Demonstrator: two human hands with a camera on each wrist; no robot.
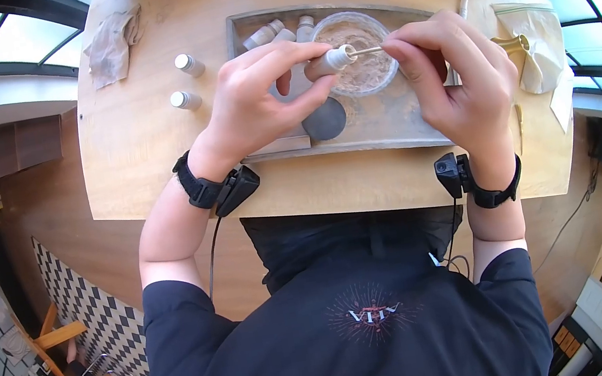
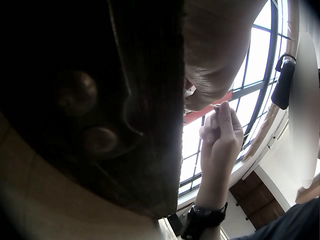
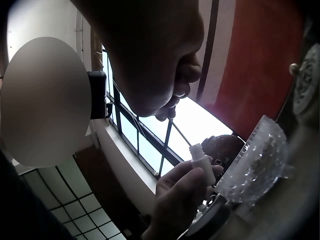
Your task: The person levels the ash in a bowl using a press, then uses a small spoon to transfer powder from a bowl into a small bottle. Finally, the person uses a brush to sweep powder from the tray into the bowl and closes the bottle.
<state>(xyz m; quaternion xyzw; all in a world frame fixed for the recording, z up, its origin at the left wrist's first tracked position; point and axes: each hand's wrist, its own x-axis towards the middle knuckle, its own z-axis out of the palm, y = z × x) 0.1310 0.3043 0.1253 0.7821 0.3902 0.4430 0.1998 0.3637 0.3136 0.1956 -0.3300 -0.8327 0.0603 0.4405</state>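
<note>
In the head view my left hand [image 1: 254, 93] pinches a small open-necked bottle [image 1: 327, 65] between thumb and fingers, tilted with its mouth toward the right. My right hand [image 1: 462, 72] pinches a thin stick [image 1: 367, 51] whose far end reaches the bottle's mouth. The right wrist view shows the pale bottle [image 3: 202, 164] and the slender stick [image 3: 181, 133] slanting down to its neck. Beneath the hands, a clear plastic tub [image 1: 372, 90] of pale powder sits in a grey tray [image 1: 389, 144]. A dark round disc [image 1: 325, 119] lies near the tub.
Several small bottles [image 1: 263, 34] lie at the tray's back left. Two white-capped bottles, one nearer [image 1: 185, 100] and one farther [image 1: 189, 65], stand left of it. A crumpled cloth [image 1: 112, 51] is at far left; a gold-coloured object [image 1: 513, 44] and clear bag [image 1: 540, 32] are at right.
</note>
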